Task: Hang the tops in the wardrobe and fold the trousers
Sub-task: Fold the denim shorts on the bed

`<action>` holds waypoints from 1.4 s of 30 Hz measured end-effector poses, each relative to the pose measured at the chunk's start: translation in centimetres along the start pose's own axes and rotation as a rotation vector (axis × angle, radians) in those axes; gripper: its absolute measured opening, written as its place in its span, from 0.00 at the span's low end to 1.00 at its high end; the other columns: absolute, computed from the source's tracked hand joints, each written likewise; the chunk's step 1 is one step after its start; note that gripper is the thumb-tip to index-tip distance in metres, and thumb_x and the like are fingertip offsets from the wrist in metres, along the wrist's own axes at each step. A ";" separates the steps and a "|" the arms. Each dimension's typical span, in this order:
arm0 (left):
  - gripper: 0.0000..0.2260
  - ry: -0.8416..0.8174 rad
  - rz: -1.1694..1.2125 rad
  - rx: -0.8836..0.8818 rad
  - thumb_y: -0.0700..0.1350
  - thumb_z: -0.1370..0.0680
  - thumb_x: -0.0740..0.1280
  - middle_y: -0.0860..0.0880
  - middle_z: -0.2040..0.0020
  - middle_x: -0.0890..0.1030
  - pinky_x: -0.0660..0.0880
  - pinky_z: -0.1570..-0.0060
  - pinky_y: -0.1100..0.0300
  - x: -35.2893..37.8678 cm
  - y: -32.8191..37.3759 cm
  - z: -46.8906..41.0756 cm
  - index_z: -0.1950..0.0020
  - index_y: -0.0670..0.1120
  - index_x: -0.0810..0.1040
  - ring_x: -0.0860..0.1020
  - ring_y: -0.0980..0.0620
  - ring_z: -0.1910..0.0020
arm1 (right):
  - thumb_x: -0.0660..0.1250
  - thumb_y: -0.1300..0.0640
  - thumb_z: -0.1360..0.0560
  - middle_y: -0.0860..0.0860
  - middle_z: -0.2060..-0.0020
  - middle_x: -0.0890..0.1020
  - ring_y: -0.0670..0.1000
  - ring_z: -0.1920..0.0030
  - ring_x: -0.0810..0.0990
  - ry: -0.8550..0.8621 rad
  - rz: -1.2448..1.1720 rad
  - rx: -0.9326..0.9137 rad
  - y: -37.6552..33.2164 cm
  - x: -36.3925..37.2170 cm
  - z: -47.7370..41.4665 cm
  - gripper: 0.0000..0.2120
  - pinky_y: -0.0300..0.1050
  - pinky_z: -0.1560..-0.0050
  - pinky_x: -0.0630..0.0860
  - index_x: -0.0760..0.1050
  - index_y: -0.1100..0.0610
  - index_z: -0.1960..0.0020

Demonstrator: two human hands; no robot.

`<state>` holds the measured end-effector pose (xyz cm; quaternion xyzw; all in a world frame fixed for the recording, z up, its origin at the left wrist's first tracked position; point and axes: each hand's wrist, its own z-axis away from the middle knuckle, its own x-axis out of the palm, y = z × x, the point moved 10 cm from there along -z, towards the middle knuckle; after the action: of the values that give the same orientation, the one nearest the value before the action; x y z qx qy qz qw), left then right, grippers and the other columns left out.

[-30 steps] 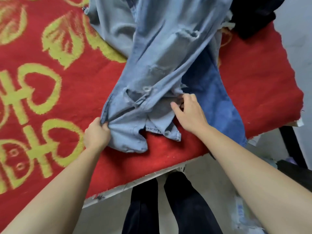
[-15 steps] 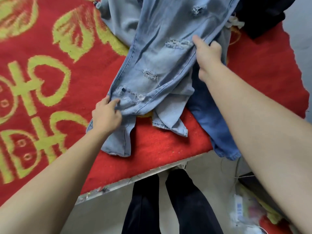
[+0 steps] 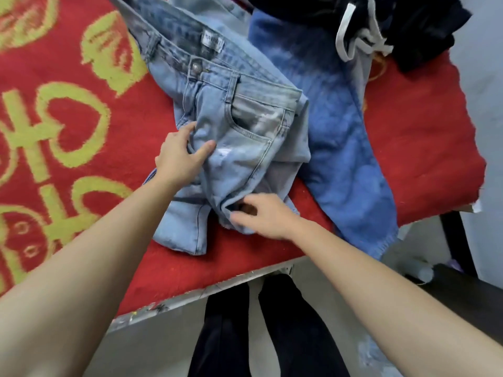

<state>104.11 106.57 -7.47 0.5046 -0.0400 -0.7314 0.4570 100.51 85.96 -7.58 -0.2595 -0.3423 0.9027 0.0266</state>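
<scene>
Red blanket [image 3: 422,131]: light jeans [image 3: 245,137] now doubled over.

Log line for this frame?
step: fold light jeans | left grip: grips jeans fold | right grip: pinches lower fold | blue trousers: alongside

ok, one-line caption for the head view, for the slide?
Left hand and right hand grip light jeans on a red blanket, darker blue trousers alongside.
</scene>
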 end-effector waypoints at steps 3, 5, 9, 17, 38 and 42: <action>0.27 0.061 0.082 -0.001 0.56 0.24 0.70 0.45 0.31 0.74 0.67 0.32 0.46 -0.2 -0.4 0.2 0.27 0.52 0.70 0.71 0.45 0.32 | 0.64 0.38 0.23 0.48 0.57 0.79 0.50 0.55 0.79 0.403 -0.089 0.101 1.6 -6.4 0.3 0.15 0.52 0.49 0.76 0.79 0.50 0.55; 0.25 0.069 0.104 -0.014 0.54 0.24 0.71 0.46 0.32 0.74 0.67 0.31 0.45 0.0 -0.6 0.3 0.27 0.51 0.72 0.71 0.46 0.31 | 0.67 0.39 0.24 0.47 0.49 0.76 0.46 0.55 0.78 0.654 -0.201 0.129 2.4 -10.5 0.7 0.15 0.49 0.46 0.77 0.75 0.49 0.45; 0.18 0.087 0.087 -0.032 0.49 0.24 0.70 0.46 0.39 0.75 0.67 0.34 0.48 0.0 -0.9 0.5 0.34 0.52 0.79 0.70 0.45 0.35 | 0.72 0.45 0.26 0.53 0.37 0.72 0.51 0.43 0.77 0.856 -0.306 0.143 2.8 -16.0 -0.6 0.40 0.40 0.37 0.69 0.57 0.57 0.22; 0.11 0.277 0.204 -0.019 0.37 0.25 0.63 0.50 0.58 0.73 0.69 0.58 0.52 -1.5 0.6 3.3 0.44 0.45 0.70 0.74 0.46 0.57 | 0.74 0.51 0.29 0.46 0.67 0.81 0.40 0.66 0.76 0.605 -0.244 0.110 2.7 -12.4 -1.7 0.06 0.40 0.53 0.74 0.78 0.47 0.54; 0.11 0.182 -0.121 0.036 0.34 0.30 0.63 0.44 0.55 0.69 0.60 0.61 0.52 -2.7 6.7 5.2 0.55 0.45 0.63 0.66 0.43 0.58 | 0.64 0.53 0.21 0.48 0.51 0.83 0.49 0.55 0.83 0.401 -0.189 0.168 2.3 -11.4 0.5 0.09 0.52 0.42 0.78 0.80 0.48 0.43; 0.13 0.269 -0.199 0.173 0.29 0.34 0.59 0.47 0.56 0.65 0.61 0.65 0.51 -8.2 7.7 11.2 0.54 0.43 0.67 0.67 0.43 0.56 | 0.65 0.57 0.22 0.55 0.34 0.69 0.55 0.39 0.77 0.695 0.042 -0.036 -4.6 -17.5 4.6 0.25 0.53 0.37 0.73 0.66 0.54 0.26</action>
<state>100.83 103.44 7.76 0.6369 0.0087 -0.6926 0.3384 112.77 82.75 6.14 -0.5588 -0.3233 0.7545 0.1184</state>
